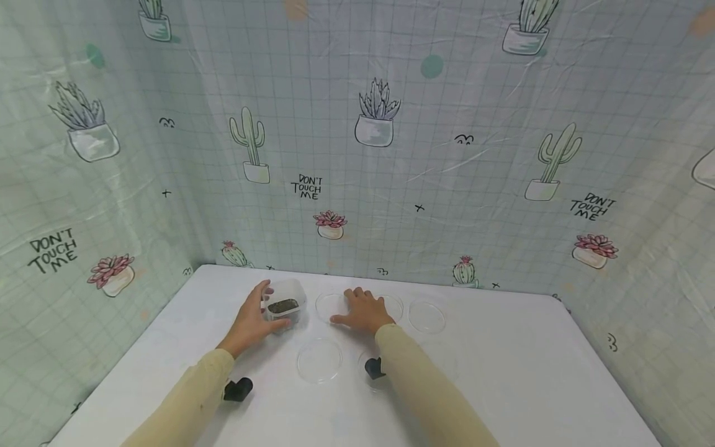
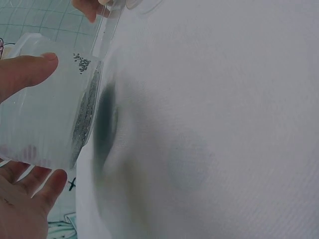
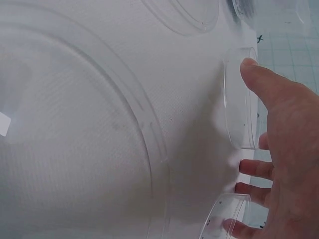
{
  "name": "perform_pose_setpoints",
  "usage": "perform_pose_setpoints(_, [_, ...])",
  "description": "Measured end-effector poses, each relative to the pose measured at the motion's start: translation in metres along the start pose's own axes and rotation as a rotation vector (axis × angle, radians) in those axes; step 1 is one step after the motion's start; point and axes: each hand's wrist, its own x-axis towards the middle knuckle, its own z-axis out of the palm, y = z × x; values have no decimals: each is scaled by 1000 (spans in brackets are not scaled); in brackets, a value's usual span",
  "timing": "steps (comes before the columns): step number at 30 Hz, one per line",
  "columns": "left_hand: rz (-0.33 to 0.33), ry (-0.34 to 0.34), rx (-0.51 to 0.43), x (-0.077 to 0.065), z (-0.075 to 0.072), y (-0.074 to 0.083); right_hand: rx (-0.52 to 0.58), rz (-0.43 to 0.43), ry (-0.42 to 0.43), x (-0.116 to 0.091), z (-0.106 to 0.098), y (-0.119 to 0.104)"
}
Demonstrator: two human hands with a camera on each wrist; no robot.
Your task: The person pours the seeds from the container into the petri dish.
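In the head view my left hand (image 1: 249,320) holds a clear plastic container (image 1: 290,290) at the left, with dark grains (image 1: 283,306) inside. The left wrist view shows the container (image 2: 37,112) tilted, thumb on one side and fingers on the other, the grains (image 2: 85,117) gathered along one wall. My right hand (image 1: 364,311) reaches among clear round petri dishes, its fingers spread. From the right wrist, the thumb overlaps the rim of one upright-walled dish (image 3: 238,112), while a fingertip overlaps another dish (image 3: 212,219) holding a few dark specks.
Farther right lies a petri dish (image 1: 427,317). Nearer the front are another petri dish (image 1: 319,360) and one partly behind the right wrist's black camera mount (image 1: 374,369). The white tabletop (image 1: 503,372) meets a cactus-printed curtain (image 1: 447,236) at the back and sides.
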Motion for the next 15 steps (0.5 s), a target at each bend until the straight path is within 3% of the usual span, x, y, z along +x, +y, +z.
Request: perform_pose_setpoints(15, [-18,-12,4,8,-1,9,-1,9,-5,4,1,1])
